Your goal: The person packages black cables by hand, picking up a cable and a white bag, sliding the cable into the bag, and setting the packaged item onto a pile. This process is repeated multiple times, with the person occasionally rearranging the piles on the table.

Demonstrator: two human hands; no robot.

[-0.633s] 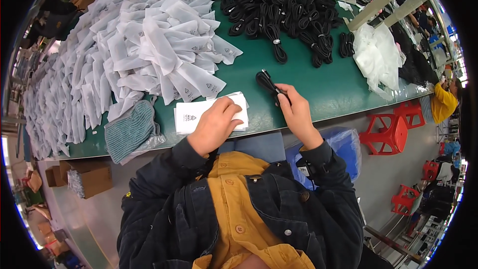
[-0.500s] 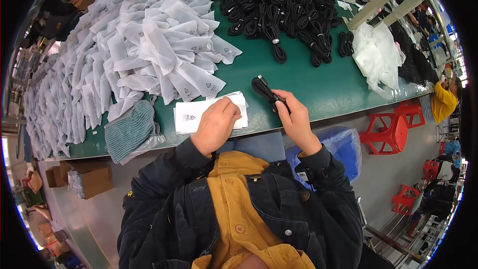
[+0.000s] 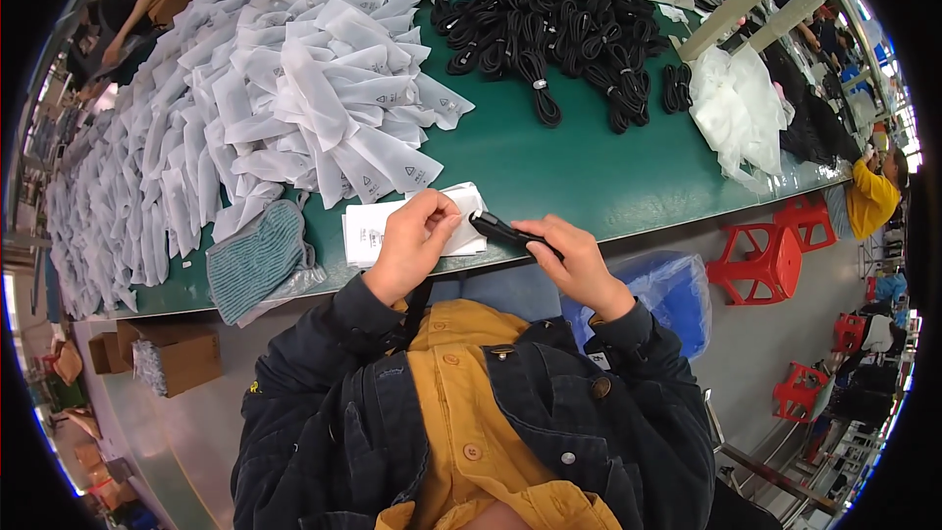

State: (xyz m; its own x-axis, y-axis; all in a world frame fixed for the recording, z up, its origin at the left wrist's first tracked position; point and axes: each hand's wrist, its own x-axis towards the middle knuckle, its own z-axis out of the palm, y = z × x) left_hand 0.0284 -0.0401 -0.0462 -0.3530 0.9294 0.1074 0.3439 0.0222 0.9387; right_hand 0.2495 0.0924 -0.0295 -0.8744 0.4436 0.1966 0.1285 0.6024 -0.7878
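Observation:
A bundled black cable [image 3: 502, 230] is gripped in my right hand [image 3: 581, 263], pointing left with its far end close to my left fingers. My left hand [image 3: 414, 243] rests over a stack of flat white plastic bags [image 3: 365, 223] at the table's near edge. Its thumb and fingers are pinched together, seemingly at the edge of the top bag; the pinch itself is partly hidden.
Filled whitish bags [image 3: 314, 88] form a large pile on the left of the green table [image 3: 549, 172]. Bundled black cables [image 3: 559, 29] lie heaped at the back, beside crumpled white plastic [image 3: 736, 113]. A teal striped cloth [image 3: 257, 260] lies front left. Below stand a lined blue bin [image 3: 677, 309] and red stools [image 3: 760, 265].
My right hand has brought the cable down and left, turning it from upright to nearly level over the bags. The left hand has shifted slightly, its fingers now pinched nearer the cable.

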